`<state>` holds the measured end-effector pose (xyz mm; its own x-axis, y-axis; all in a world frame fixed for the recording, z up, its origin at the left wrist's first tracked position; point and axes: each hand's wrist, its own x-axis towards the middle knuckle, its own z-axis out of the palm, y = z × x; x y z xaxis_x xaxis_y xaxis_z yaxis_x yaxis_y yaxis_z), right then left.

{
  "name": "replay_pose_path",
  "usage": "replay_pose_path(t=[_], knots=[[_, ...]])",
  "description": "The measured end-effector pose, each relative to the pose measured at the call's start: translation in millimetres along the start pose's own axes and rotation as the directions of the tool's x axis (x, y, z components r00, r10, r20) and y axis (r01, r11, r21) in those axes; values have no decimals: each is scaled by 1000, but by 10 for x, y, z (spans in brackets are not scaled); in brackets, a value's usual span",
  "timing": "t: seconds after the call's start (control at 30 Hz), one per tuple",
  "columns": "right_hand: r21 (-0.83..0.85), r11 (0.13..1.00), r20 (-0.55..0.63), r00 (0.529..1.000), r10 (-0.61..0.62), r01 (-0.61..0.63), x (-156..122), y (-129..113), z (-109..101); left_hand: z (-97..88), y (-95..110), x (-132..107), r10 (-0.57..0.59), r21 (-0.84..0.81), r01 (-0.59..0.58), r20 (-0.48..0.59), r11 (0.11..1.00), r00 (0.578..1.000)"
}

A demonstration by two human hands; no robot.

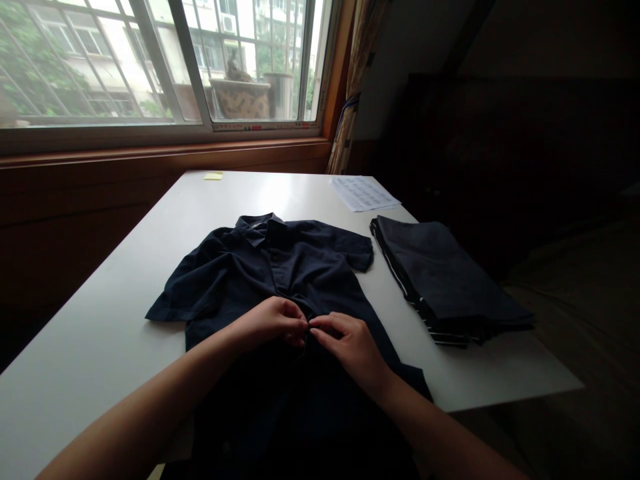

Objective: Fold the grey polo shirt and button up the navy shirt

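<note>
**tabletop_q:** ok quick count, what's actually on the table [100,320]?

**foldguy:** not much tbh. One dark navy shirt [235,267], short sleeves, spread flat and front up, collar pointing at the window. One stack of folded dark clothes [445,273] to its right, stripes showing along the stack's side. Can't count the pieces in it, too dark. One printed sheet of paper [363,193] at the far right corner, and one yellow sticky note [213,176] at the far edge. And two hands, both the wearer's.

**tabletop_q:** what are the hands doing?

**foldguy:** both forearms come in from the bottom and meet on the shirt's front strip, about mid-body. Left hand [273,323] is curled with the fingers tucked in, pinching the fabric. Right hand [350,347] does the same from the other side, thumb and fingertips closed on the cloth. The fingertips of the two hands nearly touch.

**tabletop_q:** room to move?

**foldguy:** plenty of bare white top left of the shirt and beyond the collar. The right is tighter: the right sleeve ends just beside the stack, and the stack sits near the table's right edge. The shirt's lower part runs toward the near edge, but it's too dark there to tell whether it hangs over.
</note>
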<state>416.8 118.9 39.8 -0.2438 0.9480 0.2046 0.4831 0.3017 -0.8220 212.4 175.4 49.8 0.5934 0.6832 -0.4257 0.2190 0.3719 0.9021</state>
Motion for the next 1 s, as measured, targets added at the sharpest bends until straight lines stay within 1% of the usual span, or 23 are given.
replay_pose_path(t=[0.1,0.3,0.4,0.57,0.73,0.9,1.0], knots=[[-16,1000,-3,1000,-10,10,0,12,5,-14,-3,4,5,-5,-5,19,1000,1000],[-74,996,-2,999,-42,42,-17,-2,22,-22,22,-14,-26,-84,29,37,996,999],[-106,994,2,999,-37,37,-27,-17,29,-23,12,-9,-16,-52,18,34,998,999],[-132,990,-6,999,-50,49,-31,-8,47,-2,1,1,-8,-14,8,-4,1000,1000],[-189,981,5,999,-46,46,-40,2,63,42,39,-25,14,106,-10,-39,994,999],[-219,974,-14,998,-56,51,-45,12,64,61,26,-32,106,257,-86,-68,963,992],[-232,971,-15,998,-58,53,-46,16,65,73,27,-41,144,323,-107,-94,940,985]])
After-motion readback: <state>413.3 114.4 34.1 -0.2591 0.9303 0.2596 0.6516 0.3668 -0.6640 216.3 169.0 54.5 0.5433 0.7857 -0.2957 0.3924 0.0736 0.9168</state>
